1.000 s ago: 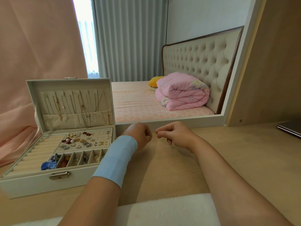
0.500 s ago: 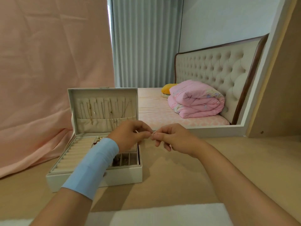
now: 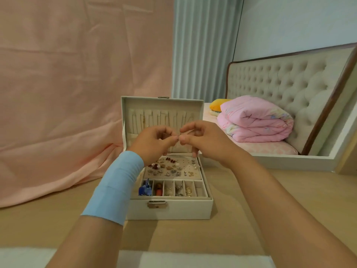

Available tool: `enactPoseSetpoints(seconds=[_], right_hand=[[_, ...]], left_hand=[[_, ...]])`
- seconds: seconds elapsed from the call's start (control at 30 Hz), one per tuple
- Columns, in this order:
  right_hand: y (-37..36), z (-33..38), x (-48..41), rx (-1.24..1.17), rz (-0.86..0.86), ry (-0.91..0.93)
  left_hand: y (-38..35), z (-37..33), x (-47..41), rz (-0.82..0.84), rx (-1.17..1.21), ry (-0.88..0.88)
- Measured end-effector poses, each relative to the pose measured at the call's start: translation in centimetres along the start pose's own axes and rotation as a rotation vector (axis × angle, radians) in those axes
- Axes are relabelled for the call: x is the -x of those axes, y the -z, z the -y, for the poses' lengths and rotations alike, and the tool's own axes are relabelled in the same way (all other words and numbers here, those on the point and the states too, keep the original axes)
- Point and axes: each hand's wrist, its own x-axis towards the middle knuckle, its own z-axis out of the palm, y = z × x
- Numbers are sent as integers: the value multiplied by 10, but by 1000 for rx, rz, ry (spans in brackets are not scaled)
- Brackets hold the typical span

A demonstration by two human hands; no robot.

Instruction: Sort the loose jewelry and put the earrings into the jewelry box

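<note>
Jewelry box: stands open at the centre of the desk, lid up, latch toward the wearer. Task judged under way, not finished.

Nearest: white pad along the near edge. Beyond it, both forearms reaching in, with a blue band on the left wrist.

Front row of compartments: holds a blue piece, red-orange beads, gold hoops and small mixed items. Rightmost cell: apparently bare.

Stud panel behind that row: carries many studs already seated, mostly left and centre, with free holes toward the right. Judged the completed portion.

Above the panel: left hand and right hand meet fingertip to fingertip, together pinching a single tiny silver earring between thumbs and forefingers, other fingers loosely curled. Clear of the box, not touching it. Too small to tell whether post and backing are being joined or parted.

Lid: upright, thin chains hanging in its pocketed lining.

Farther off: pink cloth at left, grey curtain, folded pink quilt on a bed against a tufted headboard.

Left to do, by judgement: seat the held earring in a free hole, then deal with any loose stock out of frame. Cannot tell how much remains.
</note>
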Motion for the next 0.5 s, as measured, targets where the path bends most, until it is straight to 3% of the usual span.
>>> enactPoseSetpoints(seconds=[0.27, 0.5], right_hand=[[-20, -13, -7, -79, -73, 66], [-21, -23, -10, -53, -169, -17]], left_hand=[[-3, 10, -6, -117, 13, 21], [-6, 17, -5, -68, -25, 18]])
